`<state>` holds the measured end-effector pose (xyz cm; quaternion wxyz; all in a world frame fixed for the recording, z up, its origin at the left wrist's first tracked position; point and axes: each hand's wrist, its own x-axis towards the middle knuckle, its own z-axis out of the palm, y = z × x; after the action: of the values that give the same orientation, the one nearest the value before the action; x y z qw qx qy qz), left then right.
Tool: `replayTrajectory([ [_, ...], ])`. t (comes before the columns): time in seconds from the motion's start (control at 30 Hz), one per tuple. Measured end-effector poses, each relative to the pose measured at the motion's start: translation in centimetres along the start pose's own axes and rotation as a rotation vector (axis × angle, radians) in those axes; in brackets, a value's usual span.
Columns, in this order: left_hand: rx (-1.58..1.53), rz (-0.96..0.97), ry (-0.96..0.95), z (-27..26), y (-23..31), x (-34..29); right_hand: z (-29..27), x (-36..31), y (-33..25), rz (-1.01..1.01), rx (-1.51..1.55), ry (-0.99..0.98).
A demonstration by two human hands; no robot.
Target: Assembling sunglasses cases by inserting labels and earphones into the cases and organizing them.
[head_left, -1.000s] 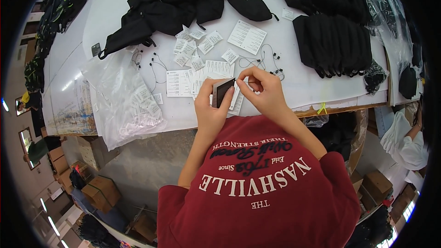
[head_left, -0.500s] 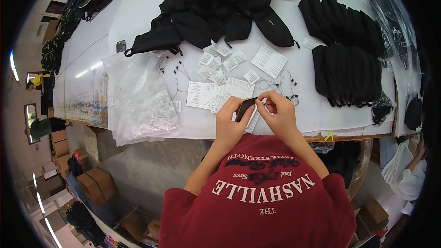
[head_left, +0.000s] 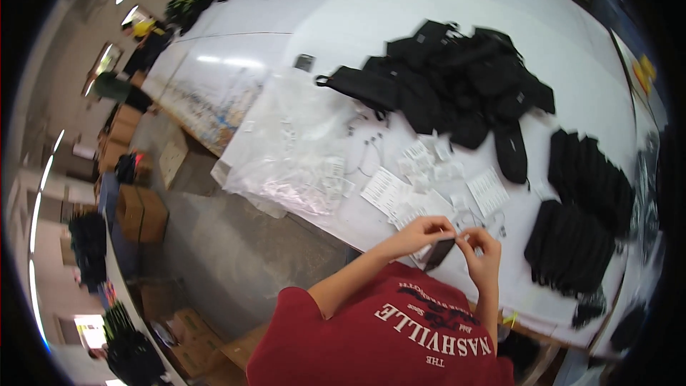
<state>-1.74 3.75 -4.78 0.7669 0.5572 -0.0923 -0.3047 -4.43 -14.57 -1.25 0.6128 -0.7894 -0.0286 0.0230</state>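
Beside the spread of paper tags, my left hand [head_left: 426,232] is closed on a small flat black piece [head_left: 439,253], which hangs below the fingers, tilted. My right hand [head_left: 480,249] pinches at its upper corner; what lies between those fingertips is too small to make out. White printed cards [head_left: 386,191] and small folded labels [head_left: 427,163] lie just beyond my hands. Thin black strings [head_left: 369,157] with small ends are scattered around them. Farther off sits a heap of black zippered pouches [head_left: 457,75].
Black pouches stand in two packed rows [head_left: 572,246] on the right. A clear plastic bag [head_left: 293,150] with labels lies at the left table edge. Cartons [head_left: 141,214] stand on the floor. Two people [head_left: 118,88] are in the left background.
The whole view has turned and shifted, so the table now appears slanted. Both hands stay together at the black piece, which now hangs lower beneath the left fingers.
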Motion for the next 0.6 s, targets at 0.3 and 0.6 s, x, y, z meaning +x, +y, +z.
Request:
replayTrajectory([
  [0.3, 0.003, 0.085, 0.088, -1.0, 1.1, 0.4, 0.4, 0.8, 0.4, 0.283, 0.426, -0.28],
  [0.6, 1.264, 0.661, 1.148, -19.3, 10.3, 9.3, -0.9, 0.9, 1.5, 0.218, 0.373, -0.196],
])
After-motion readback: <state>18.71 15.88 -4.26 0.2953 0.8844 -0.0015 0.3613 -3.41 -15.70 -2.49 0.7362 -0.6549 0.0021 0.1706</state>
